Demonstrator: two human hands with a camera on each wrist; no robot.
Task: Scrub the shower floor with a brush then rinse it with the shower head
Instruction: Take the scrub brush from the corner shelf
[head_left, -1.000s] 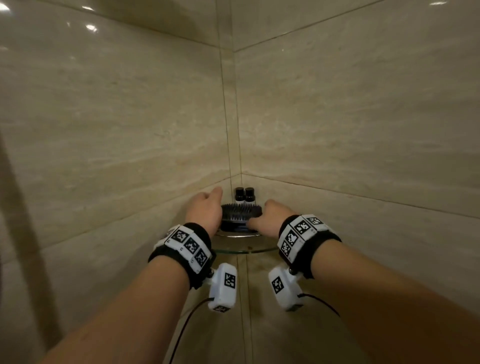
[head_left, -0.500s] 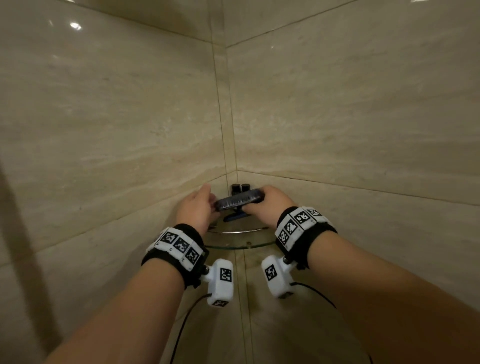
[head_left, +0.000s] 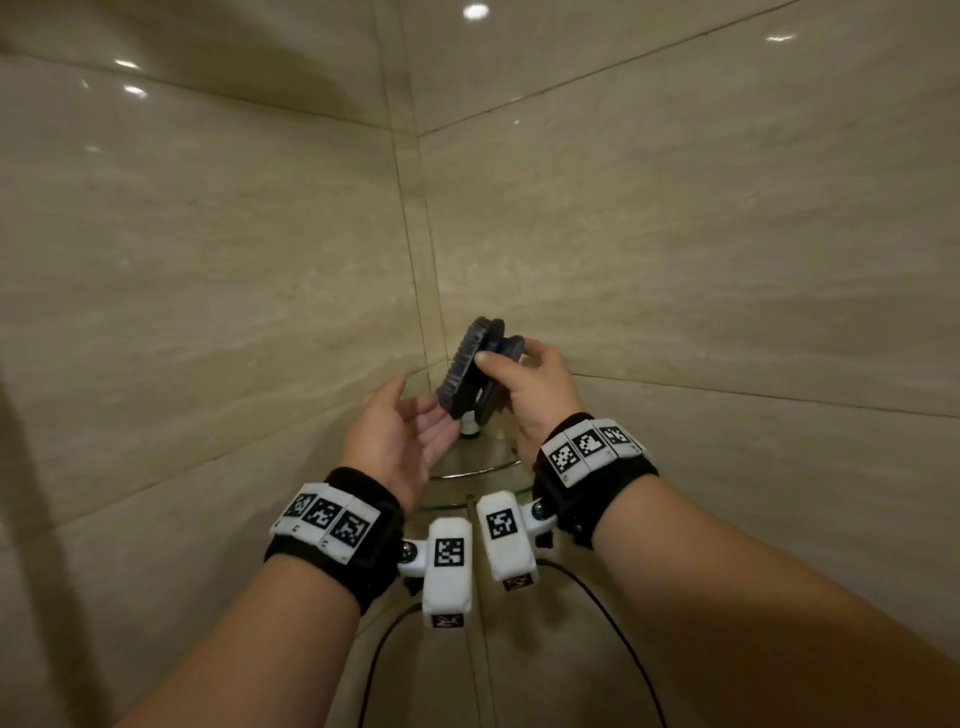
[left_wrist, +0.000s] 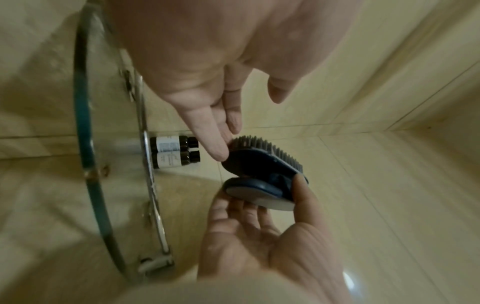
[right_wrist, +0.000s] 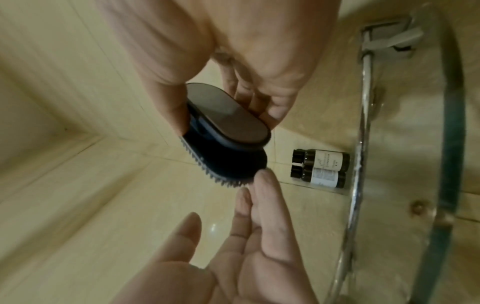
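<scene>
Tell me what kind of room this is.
Most likely a tiled shower corner: glossy beige wall tiles, a glass corner shelf holding two small toiletry bottles, and a scrubbing brush in the hands.

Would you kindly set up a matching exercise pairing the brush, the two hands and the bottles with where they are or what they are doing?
Column one:
1. brush
2. left hand
3. right hand
4. bottles

Column two:
a. standing side by side on the glass shelf
b. fingers straight, tips touching the brush's end
c. gripping the brush by its handle
d. held above the shelf, bristles facing left

Pairs: 1-d, 2-b, 3-c, 4-a
</scene>
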